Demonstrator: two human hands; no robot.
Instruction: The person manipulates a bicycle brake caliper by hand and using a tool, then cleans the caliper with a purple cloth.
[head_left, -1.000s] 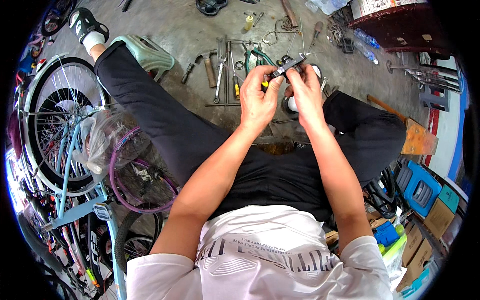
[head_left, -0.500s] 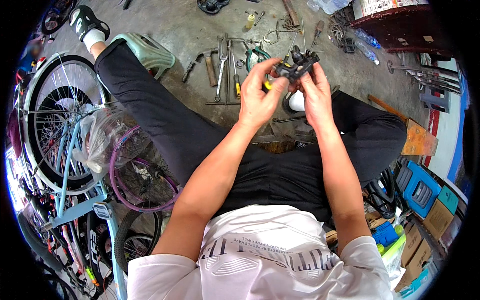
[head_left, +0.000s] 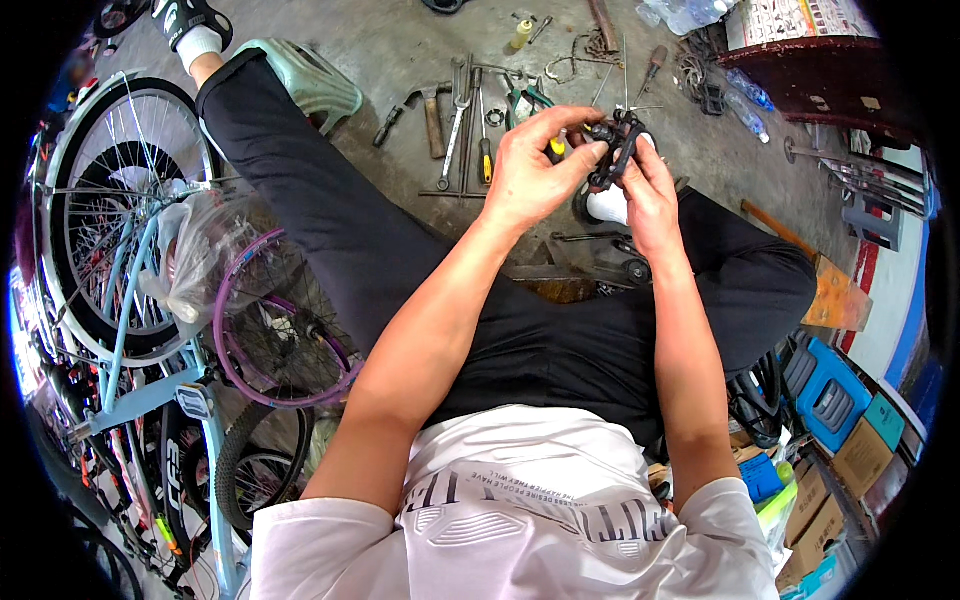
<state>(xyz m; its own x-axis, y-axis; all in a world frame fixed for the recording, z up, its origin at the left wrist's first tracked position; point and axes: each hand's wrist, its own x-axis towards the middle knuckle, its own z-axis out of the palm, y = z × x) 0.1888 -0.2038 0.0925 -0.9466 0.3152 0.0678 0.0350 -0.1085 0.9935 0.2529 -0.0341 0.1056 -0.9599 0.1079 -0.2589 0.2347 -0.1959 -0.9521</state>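
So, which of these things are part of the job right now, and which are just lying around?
In hand:
black mechanical part, held by the left fingers and right fingers
yellow item at the left fingers, partly hidden, probably held too

Lying about, untouched:
hammer
wrench
yellow-handled screwdriver
purple wheel rim
clear plastic bottle

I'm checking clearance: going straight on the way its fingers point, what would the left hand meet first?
The left hand would first meet the dark mechanical part, which it already seems to touch; exact depth is unclear.
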